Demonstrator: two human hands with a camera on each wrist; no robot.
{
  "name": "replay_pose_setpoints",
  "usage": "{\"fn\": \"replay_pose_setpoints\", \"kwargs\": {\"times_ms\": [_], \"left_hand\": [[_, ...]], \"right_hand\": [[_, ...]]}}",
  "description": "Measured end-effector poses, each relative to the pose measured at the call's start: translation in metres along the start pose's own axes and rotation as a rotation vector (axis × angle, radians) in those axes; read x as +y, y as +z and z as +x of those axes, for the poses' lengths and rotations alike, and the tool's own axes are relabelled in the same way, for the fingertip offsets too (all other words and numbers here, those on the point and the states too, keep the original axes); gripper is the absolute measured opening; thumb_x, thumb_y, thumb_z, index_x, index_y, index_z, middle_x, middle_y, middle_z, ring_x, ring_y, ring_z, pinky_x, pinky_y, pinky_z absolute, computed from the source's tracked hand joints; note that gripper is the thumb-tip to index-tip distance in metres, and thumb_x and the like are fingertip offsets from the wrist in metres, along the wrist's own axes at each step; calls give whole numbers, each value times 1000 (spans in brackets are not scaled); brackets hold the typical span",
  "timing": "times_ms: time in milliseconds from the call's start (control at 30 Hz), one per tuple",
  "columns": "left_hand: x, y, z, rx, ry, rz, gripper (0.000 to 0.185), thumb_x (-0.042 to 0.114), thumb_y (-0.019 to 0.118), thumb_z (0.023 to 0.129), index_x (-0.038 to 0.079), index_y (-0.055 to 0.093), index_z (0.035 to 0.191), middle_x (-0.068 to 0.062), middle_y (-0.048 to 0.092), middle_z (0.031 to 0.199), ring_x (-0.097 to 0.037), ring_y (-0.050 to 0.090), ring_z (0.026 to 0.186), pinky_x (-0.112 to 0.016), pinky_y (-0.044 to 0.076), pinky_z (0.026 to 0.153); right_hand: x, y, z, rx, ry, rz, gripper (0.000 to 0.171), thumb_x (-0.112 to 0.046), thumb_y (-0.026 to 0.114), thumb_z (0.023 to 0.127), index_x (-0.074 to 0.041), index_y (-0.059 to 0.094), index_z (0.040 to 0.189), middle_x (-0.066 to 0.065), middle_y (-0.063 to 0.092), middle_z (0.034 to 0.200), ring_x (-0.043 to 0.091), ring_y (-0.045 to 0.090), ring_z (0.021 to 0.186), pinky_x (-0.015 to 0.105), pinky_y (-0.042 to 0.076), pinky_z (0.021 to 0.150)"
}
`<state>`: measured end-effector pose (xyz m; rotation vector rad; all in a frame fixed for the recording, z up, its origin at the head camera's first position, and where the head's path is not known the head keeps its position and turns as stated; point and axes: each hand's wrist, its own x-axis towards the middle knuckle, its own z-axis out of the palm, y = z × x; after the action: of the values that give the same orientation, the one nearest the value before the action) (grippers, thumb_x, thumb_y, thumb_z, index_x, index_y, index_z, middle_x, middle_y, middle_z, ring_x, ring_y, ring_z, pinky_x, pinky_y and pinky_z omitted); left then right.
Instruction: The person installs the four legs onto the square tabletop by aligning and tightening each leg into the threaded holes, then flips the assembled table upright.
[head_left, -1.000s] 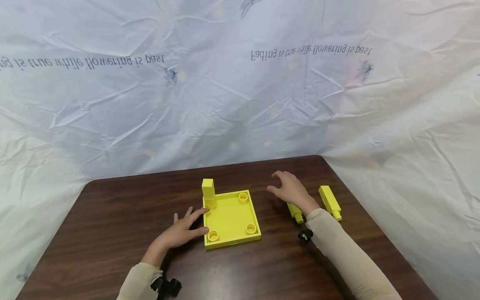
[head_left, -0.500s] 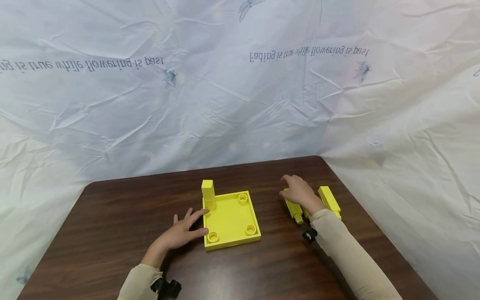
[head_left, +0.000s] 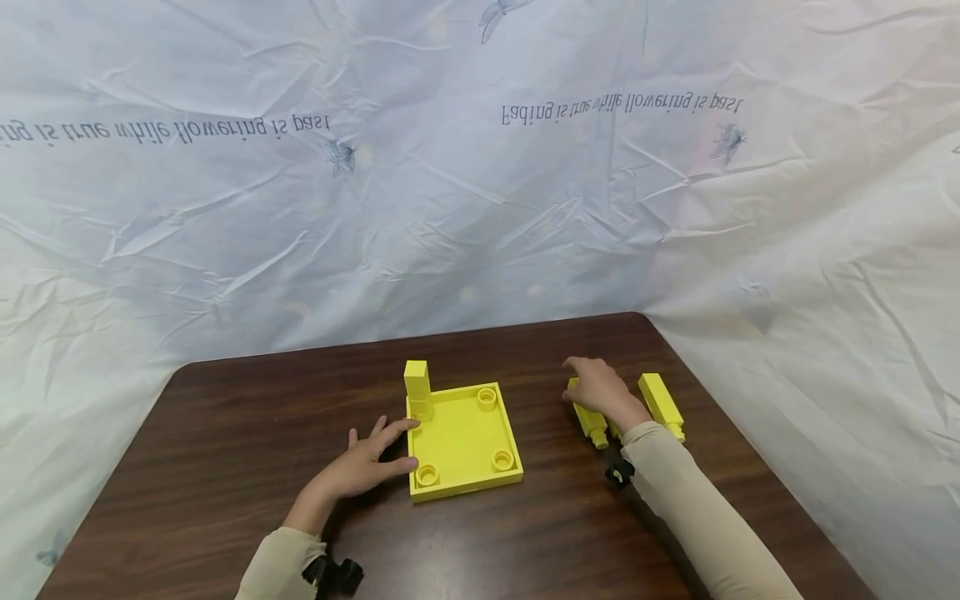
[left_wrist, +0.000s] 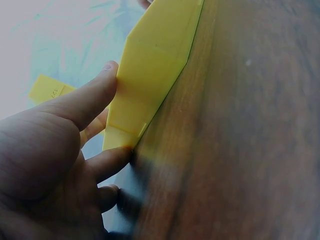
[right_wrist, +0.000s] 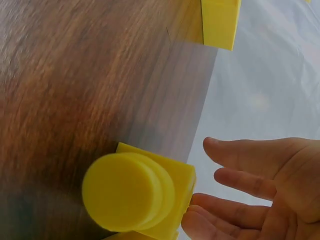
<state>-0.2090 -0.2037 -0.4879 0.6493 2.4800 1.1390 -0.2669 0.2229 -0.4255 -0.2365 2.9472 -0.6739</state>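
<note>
Currently the left hand [head_left: 358, 467] rests spread, fingertips touching the yellow tray [head_left: 463, 439]. Right hand [head_left: 600, 388] covers a yellow peg [head_left: 589, 421] near the table's [head_left: 225, 467] right edge; fingers loosely spread, not gripping.

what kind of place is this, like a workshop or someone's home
Probably a makeshift recording setup rather than a home or workshop: a bare dark wooden table is surrounded by a crinkled white printed sheet hung as a backdrop, with only a yellow base plate and pegs laid out.
</note>
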Motion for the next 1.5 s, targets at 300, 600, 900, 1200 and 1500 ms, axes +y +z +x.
{"fn": "replay_pose_setpoints", "kwargs": {"times_ms": [300,600,900,1200,1500], "left_hand": [[0,0,0,1,-6,11,71,43,65,106,19,36,166,-17,30,171,-48,-3,160,-75,-24,113],[0,-1,0,3,0,14,71,43,65,106,18,36,166,-17,30,171,-48,-2,159,-75,-23,113],[1,-1,0,-2,-1,4,71,42,65,106,17,36,166,-18,31,171,-48,-2,159,-75,-23,113],[1,-2,0,-11,1,0,71,42,64,107,17,34,166,-18,29,171,-49,-2,159,-75,-23,113],[-3,-1,0,-11,0,-9,70,42,63,107,19,34,167,-17,29,171,-48,-4,159,-75,-24,113]], "right_hand": [[3,3,-1,18,0,-25,53,-11,75,98,2,58,147,27,61,142,41,68,107,46,57,69],[2,6,-1,5,-30,-17,53,-9,77,96,4,59,145,29,60,141,44,66,113,51,58,81],[5,8,-3,-37,48,-3,68,-19,80,96,8,50,150,32,58,143,51,60,123,62,55,94],[5,10,-3,-75,84,22,73,-15,81,94,10,46,152,34,55,144,53,58,125,60,56,92],[6,12,-5,-27,45,47,62,-12,76,97,9,50,149,33,59,138,37,68,96,44,57,71]]}}
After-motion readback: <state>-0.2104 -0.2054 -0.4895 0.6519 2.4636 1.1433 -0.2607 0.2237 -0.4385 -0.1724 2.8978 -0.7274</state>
